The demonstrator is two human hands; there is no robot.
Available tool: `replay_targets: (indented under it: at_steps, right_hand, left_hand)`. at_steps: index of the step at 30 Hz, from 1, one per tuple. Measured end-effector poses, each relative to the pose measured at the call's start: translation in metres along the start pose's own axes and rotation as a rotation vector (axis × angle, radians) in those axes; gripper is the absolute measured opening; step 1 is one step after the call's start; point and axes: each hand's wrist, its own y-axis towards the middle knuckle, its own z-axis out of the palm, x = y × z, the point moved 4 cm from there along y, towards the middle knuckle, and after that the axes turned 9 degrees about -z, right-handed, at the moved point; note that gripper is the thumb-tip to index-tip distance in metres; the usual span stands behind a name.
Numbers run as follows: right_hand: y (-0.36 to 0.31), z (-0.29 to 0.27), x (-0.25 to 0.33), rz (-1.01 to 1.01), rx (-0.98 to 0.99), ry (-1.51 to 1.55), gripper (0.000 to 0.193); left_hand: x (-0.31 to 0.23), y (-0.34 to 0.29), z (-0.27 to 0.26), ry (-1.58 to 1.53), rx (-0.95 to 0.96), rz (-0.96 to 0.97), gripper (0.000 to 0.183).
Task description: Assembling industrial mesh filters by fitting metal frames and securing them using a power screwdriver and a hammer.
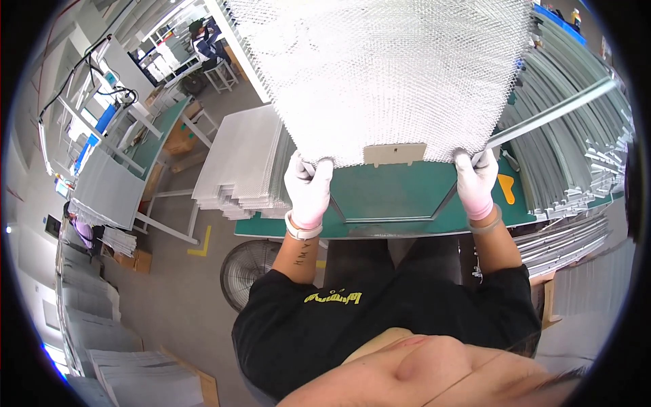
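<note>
A silvery expanded-metal mesh sheet (400,74) fills the top middle, its near edge toward me. My left hand (309,190), in a white glove, grips its near left corner, thumb on top. At the near right corner my right hand (477,182), also gloved, pinches the sheet the same way. The fingers under the sheet are partly hidden. Between my hands a beige rectangular tab (395,154) sits at the sheet's near edge. Below it a thin grey metal frame (386,220) lies on the green tabletop (271,227). A grey metal bar (556,112) slants up rightward from beside my right hand.
A yellow-orange scraper (506,189) lies right of my right hand. Tall rows of grey frame strips (563,122) stand at the right. Mesh sheets (237,156) are stacked at the left. A floor fan (247,275) stands below the table's left end. Another person (203,44) sits far back.
</note>
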Motion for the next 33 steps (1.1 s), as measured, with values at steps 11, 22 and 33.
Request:
replay_targets:
  at_steps: [11,22,33]
  right_hand:
    - [-0.037,-0.02,-0.037,0.086,0.163,-0.097,0.031]
    - [0.013,-0.017,-0.003,0.232,0.127,-0.145,0.034]
    - [0.002,-0.006,-0.001,0.099,-0.056,-0.093,0.017]
  left_hand:
    - [0.068,-0.028,-0.021,0.021,0.137,-0.088,0.03]
    - [-0.002,0.021,-0.006,-0.121,0.109,-0.073,0.021]
    - [0.005,0.024,-0.005,0.008,0.146,-0.094,0.025]
